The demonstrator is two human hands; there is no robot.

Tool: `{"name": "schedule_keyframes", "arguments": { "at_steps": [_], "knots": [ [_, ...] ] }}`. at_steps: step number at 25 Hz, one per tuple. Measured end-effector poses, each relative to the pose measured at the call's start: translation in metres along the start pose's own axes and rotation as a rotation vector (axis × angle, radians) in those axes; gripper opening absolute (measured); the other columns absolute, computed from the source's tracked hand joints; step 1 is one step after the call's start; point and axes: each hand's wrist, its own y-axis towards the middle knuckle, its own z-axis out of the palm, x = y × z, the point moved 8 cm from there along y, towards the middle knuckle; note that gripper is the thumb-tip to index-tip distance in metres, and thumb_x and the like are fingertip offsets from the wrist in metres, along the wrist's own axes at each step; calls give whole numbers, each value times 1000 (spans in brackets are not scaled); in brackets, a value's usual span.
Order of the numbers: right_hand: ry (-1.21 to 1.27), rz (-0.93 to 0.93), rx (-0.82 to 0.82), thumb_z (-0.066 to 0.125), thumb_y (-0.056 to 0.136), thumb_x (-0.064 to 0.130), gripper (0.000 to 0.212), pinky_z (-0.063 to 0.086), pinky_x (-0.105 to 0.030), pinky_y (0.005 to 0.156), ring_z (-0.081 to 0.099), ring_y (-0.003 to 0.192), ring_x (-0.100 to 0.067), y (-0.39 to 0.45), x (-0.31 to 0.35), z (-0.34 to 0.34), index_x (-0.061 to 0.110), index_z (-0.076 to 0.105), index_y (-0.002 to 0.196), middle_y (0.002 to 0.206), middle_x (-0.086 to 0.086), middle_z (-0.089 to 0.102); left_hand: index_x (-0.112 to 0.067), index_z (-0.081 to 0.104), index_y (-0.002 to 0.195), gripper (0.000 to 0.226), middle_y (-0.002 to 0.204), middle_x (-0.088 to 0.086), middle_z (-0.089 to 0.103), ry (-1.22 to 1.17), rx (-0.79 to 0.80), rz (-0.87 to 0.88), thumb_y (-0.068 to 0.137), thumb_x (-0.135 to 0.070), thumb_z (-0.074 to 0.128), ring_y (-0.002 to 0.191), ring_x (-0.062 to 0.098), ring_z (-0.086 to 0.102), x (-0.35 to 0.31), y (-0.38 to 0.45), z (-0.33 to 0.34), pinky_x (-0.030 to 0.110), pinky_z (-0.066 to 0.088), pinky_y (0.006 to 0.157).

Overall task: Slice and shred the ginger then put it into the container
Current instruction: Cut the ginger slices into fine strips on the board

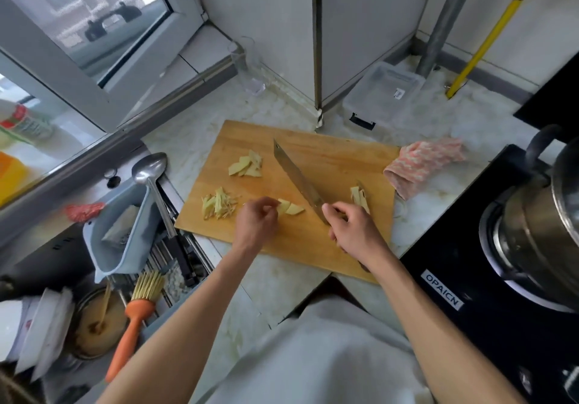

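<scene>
The right hand (354, 231) grips the knife (297, 181), the left hand (257, 218) pinching ginger slices (289, 207) between the hands.

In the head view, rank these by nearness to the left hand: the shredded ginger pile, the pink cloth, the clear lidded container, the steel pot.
From the left hand:
1. Shredded ginger pile, just to its left on the board.
2. Pink cloth, off the board's right end.
3. Clear lidded container, far back by the wall.
4. Steel pot, far right on the stove.

Four ginger heaps (246, 168), one knife (297, 181), one board (338, 152).
</scene>
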Motion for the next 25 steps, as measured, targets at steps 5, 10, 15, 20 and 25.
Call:
{"name": "schedule_keyframes", "arguments": {
  "at_steps": [5,10,15,20,25],
  "knots": [
    [6,37,-13,48,103,44,44,42,-30,51,48,44,-7,-3,-5,-1,4,65,97,59,1,59,-15,75,109,30,102,-1,68,201,126,276,93,1,55,85,10,60,-16,27,4,0,38,64],
    [-55,25,1,47,103,45,43,45,-34,54,50,47,-9,-4,1,0,7,65,93,64,-6,61,-11,73,110,22,102,8,69,202,42,349,91,-5,64,84,18,65,-21,37,0,25,50,76],
    [-223,-43,57,48,102,45,38,51,-42,62,61,64,-24,1,14,-3,15,66,88,71,-10,65,-10,73,113,24,116,10,63,158,-104,359,89,-11,70,88,25,65,-6,0,3,36,56,80],
    [-360,-39,154,48,100,49,37,53,-38,71,65,78,-19,6,20,-1,20,69,97,87,-1,69,-14,75,112,23,118,15,66,253,-107,480,92,-7,66,97,33,64,-3,-14,17,40,56,78],
    [-362,-30,192,48,100,49,36,47,-34,63,58,65,-16,7,22,1,27,59,74,70,3,58,-10,78,104,21,105,14,69,255,-114,519,88,0,69,90,34,66,-5,-9,13,38,56,73]
  ]
}}
